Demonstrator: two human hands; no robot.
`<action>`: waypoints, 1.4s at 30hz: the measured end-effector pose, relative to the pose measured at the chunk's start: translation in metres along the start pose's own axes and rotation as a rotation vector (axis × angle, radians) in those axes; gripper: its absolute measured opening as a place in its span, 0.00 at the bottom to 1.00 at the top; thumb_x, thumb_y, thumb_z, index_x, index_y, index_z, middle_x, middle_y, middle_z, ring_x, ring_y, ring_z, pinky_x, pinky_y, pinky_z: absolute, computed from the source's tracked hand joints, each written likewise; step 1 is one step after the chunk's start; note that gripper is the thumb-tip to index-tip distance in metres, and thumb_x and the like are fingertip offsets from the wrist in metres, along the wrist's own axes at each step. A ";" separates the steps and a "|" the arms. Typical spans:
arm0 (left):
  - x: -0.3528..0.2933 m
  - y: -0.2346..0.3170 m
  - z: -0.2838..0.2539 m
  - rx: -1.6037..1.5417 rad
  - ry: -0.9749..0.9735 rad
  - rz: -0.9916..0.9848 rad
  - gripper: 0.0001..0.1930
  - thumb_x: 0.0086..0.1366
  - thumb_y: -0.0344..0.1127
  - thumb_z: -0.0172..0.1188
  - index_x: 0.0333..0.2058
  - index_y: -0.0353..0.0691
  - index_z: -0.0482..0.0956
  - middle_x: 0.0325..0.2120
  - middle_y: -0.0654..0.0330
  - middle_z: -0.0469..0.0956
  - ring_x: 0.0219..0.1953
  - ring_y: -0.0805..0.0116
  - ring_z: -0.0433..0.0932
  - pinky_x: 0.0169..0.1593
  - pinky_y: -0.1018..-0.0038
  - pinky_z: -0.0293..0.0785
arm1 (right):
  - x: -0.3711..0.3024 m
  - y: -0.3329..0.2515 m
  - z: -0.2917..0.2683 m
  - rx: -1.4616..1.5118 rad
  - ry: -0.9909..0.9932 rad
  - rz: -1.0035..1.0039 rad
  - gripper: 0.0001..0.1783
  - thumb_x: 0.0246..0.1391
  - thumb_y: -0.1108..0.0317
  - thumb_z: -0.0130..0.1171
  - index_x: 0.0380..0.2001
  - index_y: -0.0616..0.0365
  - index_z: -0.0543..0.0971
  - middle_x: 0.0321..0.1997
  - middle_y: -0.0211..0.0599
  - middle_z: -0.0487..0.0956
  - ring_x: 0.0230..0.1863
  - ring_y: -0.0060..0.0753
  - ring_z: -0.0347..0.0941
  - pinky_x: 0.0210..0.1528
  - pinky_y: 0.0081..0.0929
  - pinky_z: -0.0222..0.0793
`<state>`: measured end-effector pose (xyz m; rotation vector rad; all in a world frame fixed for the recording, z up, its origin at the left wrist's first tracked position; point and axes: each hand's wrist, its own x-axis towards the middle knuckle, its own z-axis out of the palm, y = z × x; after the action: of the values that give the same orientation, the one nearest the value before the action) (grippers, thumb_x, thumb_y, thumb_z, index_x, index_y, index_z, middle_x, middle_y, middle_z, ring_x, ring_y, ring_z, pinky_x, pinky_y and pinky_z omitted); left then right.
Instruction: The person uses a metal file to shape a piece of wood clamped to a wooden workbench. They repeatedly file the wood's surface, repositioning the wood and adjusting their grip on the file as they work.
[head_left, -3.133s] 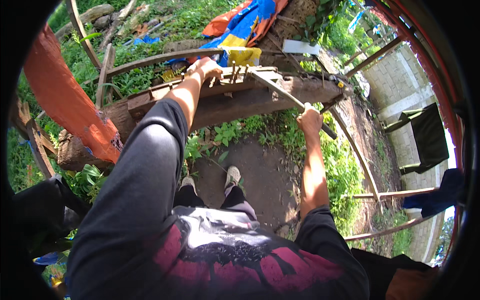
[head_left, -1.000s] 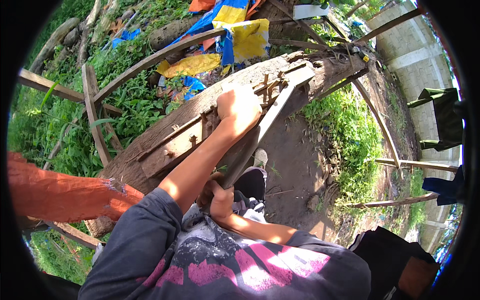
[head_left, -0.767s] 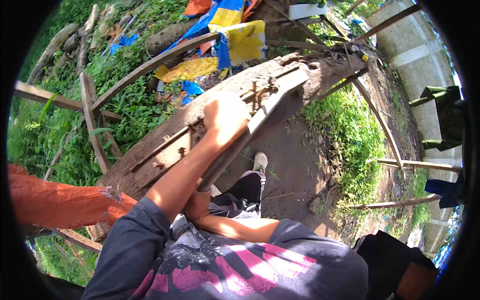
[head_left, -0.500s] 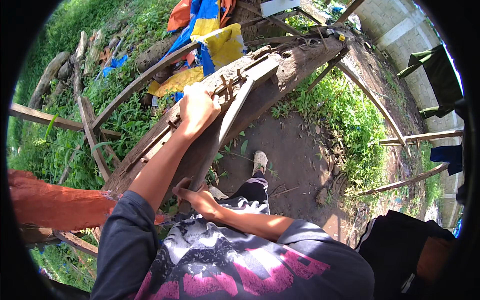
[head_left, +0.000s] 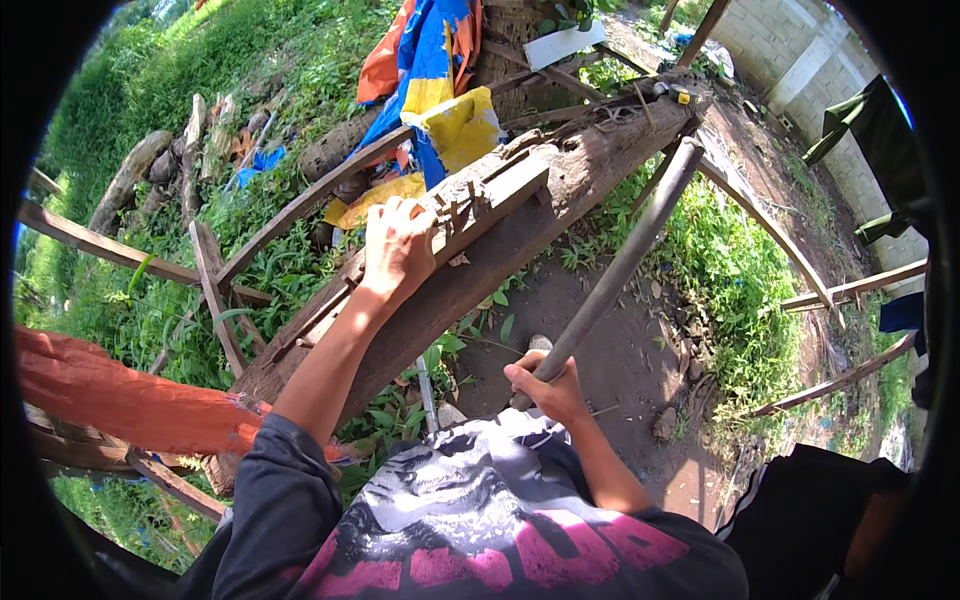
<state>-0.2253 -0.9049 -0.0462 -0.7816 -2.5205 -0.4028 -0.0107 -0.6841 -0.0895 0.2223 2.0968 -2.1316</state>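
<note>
A thick wooden log (head_left: pixel 480 235) runs slantwise from lower left to upper right. Along its upper side lies a squared wooden piece (head_left: pixel 500 205) with several short pegs (head_left: pixel 452 212) standing beside it. My left hand (head_left: pixel 400 240) is closed at the left end of those pegs, resting on the wood; its fingers hide whatever it grips. In my right hand (head_left: pixel 550 385), near its lower end, is a long grey-brown rod (head_left: pixel 625 268). The rod slants up to the right, its far end raised by the log's right end, and stands apart from the squared piece.
Blue, yellow and orange tarpaulin (head_left: pixel 455 130) hangs behind the log. Orange cloth (head_left: pixel 130 395) stretches at the left. Wooden poles (head_left: pixel 765 235) form a frame on both sides. Dark clothes (head_left: pixel 860 130) hang near a block wall (head_left: pixel 750 40). Dirt and weeds lie below.
My right hand has swung the rod away to the right, from against the squared piece to past the log. The left hand stays at the pegs, its fingers shifted slightly.
</note>
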 end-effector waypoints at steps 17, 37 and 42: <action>0.336 0.103 0.162 -0.442 -0.369 -0.460 0.13 0.58 0.42 0.66 0.33 0.38 0.88 0.30 0.47 0.85 0.35 0.55 0.86 0.44 0.65 0.79 | 0.001 0.049 -0.242 0.433 0.538 0.506 0.09 0.52 0.69 0.67 0.23 0.60 0.78 0.18 0.31 0.74 0.15 0.25 0.71 0.18 0.27 0.68; 0.442 0.190 0.328 -0.144 -0.597 -0.256 0.18 0.53 0.43 0.69 0.34 0.32 0.83 0.37 0.43 0.84 0.43 0.46 0.84 0.49 0.54 0.78 | -0.061 0.077 -0.313 0.536 0.912 0.806 0.12 0.52 0.68 0.68 0.21 0.60 0.77 0.16 0.34 0.75 0.16 0.30 0.73 0.19 0.30 0.68; 0.466 0.227 0.340 -0.159 -0.652 -0.251 0.21 0.52 0.45 0.70 0.35 0.31 0.84 0.39 0.42 0.84 0.44 0.45 0.83 0.47 0.57 0.81 | -0.049 0.060 -0.325 0.531 0.905 0.808 0.11 0.52 0.70 0.69 0.22 0.60 0.77 0.15 0.33 0.74 0.16 0.29 0.72 0.19 0.29 0.68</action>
<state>-0.5483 -0.3754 -0.0646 -0.7421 -3.2493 -0.4986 0.0507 -0.3598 -0.1432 1.9820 1.1778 -2.1011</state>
